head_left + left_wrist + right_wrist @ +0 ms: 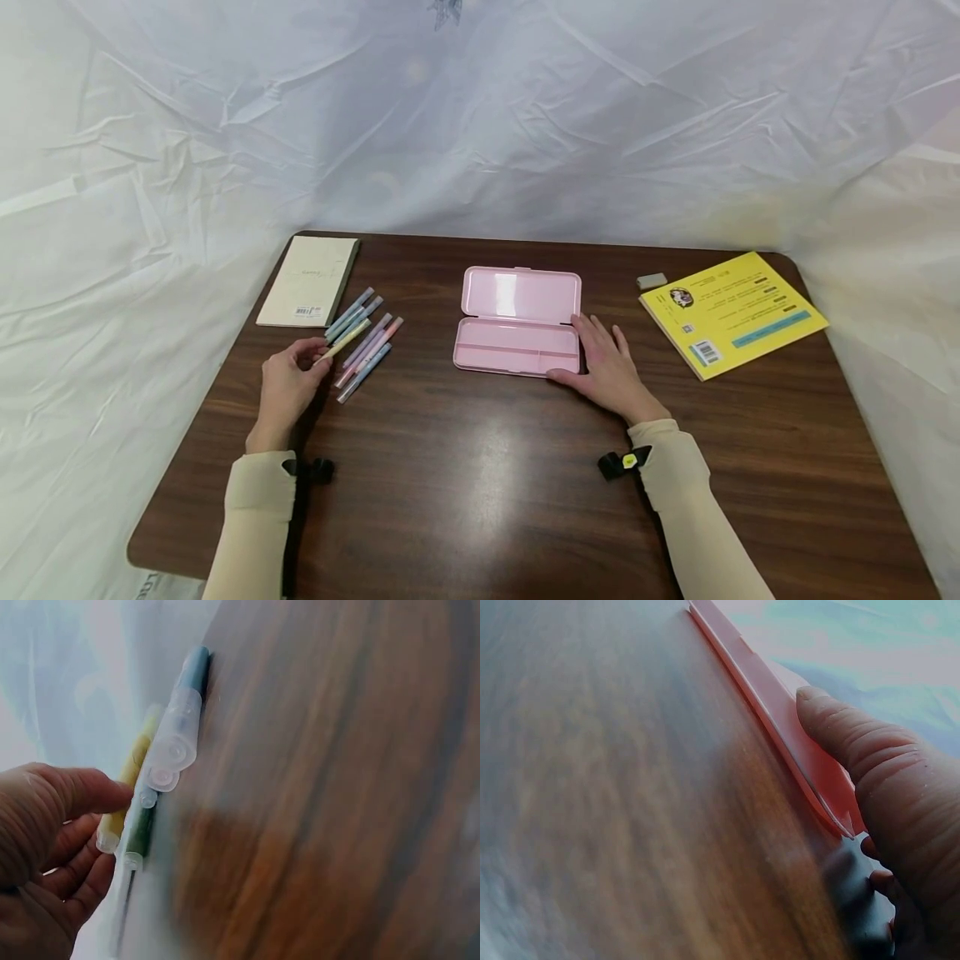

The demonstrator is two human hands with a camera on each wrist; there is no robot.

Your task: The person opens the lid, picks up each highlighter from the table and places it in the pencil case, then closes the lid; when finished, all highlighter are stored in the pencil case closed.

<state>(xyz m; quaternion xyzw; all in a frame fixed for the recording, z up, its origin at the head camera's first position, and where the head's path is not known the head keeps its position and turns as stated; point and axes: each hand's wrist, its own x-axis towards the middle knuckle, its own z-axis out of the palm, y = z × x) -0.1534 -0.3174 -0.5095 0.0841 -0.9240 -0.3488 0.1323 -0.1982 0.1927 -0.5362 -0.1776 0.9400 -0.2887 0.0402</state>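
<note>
In the head view my left hand (288, 383) pinches a yellow pen (348, 338) between thumb and fingertips, at the left of the table. The left wrist view shows the thumb on the yellow pen (136, 759), which lies beside other capped pens. Several blue, purple and pink pens (365, 372) lie in a slanted row around it. My right hand (611, 371) rests on the right end of an open pink pencil case (495, 358), fingers spread and fairly straight. Its thumb touches the case's front rim (780, 742). Inside, the case is divided into compartments, and its lid (521, 294) leans back.
A cream notebook (307, 279) lies at the table's back left, behind the pens. To the right are a yellow book (738, 312) and a small grey eraser (651, 282) by its corner. White sheeting (480, 125) hangs behind the dark wooden table (480, 483).
</note>
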